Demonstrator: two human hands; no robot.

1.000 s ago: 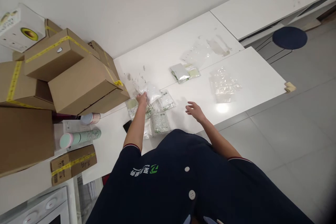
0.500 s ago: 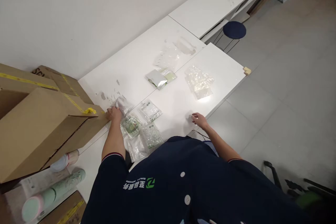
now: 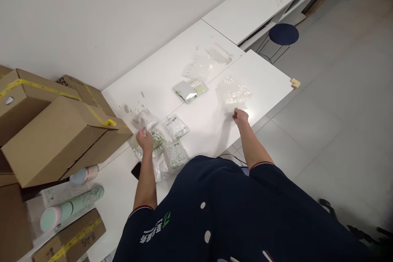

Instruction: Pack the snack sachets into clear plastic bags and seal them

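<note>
My right hand (image 3: 241,117) is at the near edge of a loose pile of clear plastic bags (image 3: 235,92), its fingertips pinched together on the lowest bag. Over on the left, my left hand (image 3: 145,140) hovers above a cluster of filled packets, fingers loosely bent and apart, nothing visible in them. Just beyond its fingertips lies a clear, silvery packet (image 3: 144,119). A green-printed packet (image 3: 158,141) is partly covered by that hand. Two more packets with green print, one flat packet (image 3: 176,127) and one crinkled packet (image 3: 176,154), lie to its right.
A silver-and-green packet stack (image 3: 187,91) and further clear bags (image 3: 199,67) lie toward the wall. Cardboard boxes (image 3: 64,135) with yellow tape crowd the left side. A mint-green bottle (image 3: 72,208) and black phone-like object (image 3: 136,170) are nearby. A blue stool (image 3: 283,34) stands beyond the table.
My right hand has moved forward from the table's near edge to the clear bags. My left hand has drawn back rightward from beside the box, over the packets. The view has shifted slightly.
</note>
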